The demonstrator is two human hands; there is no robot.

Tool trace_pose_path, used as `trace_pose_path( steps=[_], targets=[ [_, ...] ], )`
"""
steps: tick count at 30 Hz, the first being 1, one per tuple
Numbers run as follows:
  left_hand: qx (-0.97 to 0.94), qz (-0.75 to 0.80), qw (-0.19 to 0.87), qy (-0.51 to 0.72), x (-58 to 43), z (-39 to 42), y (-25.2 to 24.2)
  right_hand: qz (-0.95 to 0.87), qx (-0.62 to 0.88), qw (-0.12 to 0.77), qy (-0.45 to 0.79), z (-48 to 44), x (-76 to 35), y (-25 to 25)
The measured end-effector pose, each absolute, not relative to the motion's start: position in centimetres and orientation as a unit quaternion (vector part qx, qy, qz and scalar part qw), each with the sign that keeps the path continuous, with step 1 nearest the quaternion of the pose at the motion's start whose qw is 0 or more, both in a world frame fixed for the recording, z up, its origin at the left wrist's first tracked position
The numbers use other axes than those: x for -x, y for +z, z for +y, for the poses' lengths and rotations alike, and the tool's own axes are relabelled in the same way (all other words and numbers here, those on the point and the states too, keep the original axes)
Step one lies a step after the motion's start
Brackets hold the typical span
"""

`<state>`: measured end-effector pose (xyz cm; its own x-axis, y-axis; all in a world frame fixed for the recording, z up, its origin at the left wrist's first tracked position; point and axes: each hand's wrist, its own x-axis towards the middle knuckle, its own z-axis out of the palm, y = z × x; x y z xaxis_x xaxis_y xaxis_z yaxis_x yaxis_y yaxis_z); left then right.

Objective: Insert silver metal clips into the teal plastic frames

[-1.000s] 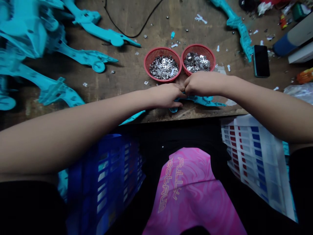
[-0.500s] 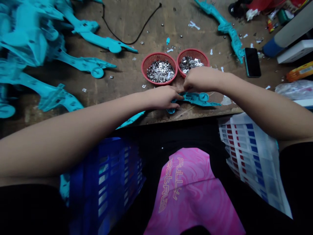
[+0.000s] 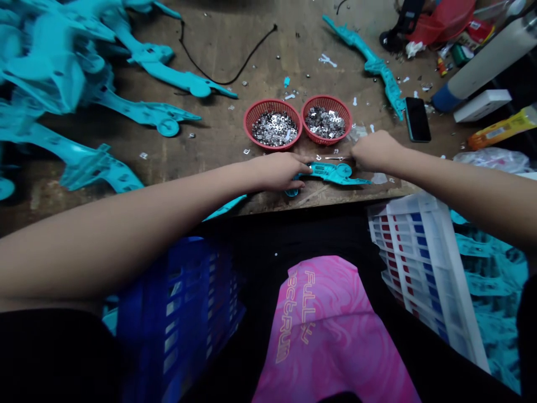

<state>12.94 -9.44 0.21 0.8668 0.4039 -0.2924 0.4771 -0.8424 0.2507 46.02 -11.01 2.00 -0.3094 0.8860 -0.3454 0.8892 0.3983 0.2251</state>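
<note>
Currently, the left hand (image 3: pixel 274 171) has its grip pressed together over one end of a flat turquoise moulded plastic part (image 3: pixel 333 174), which lies on the wooden desk (image 3: pixel 201 162). The right hand's (image 3: pixel 375 151) grip sits just beside the part's upper edge, curled; whether it pinches anything, I cannot tell. Two round red plastic baskets (image 3: pixel 272 102) of small silver metal pieces (image 3: pixel 274 129) stand just ahead of the grips.

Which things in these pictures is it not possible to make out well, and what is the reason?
- Head view: the left hand covers one end of the teal part, so that end's shape is hidden.
- Head view: the right hand hides its own palm side, so anything held there cannot be seen.
- Head view: the silver pieces in the red basket are too small to identify.
- Head view: the top edge cuts off the red bag.
</note>
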Motion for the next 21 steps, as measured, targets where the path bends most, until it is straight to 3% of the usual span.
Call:
trace_pose_path(
  steps=[3, 6, 11, 21],
  targets=[
    [-0.955, 0.232, 0.139, -0.124, -12.8, -9.3, 1.2, 0.791, -0.546, 0.273, 0.04, -12.8, -43.5, 5.6],
    [-0.96, 0.23, 0.13, -0.097, -12.1, -9.1, 2.6, 0.811, -0.531, 0.246, 0.02, -14.5, -41.2, 7.5],
    [-0.962, 0.238, 0.12, -0.052, -11.9, -9.9, 3.5, 0.825, -0.506, 0.249, 0.011, -15.9, -38.9, 6.4],
    [-0.956, 0.234, 0.096, -0.15, -14.1, -12.5, 2.1, 0.818, -0.527, 0.231, -0.015, -15.7, -39.1, 5.9]
  ],
)
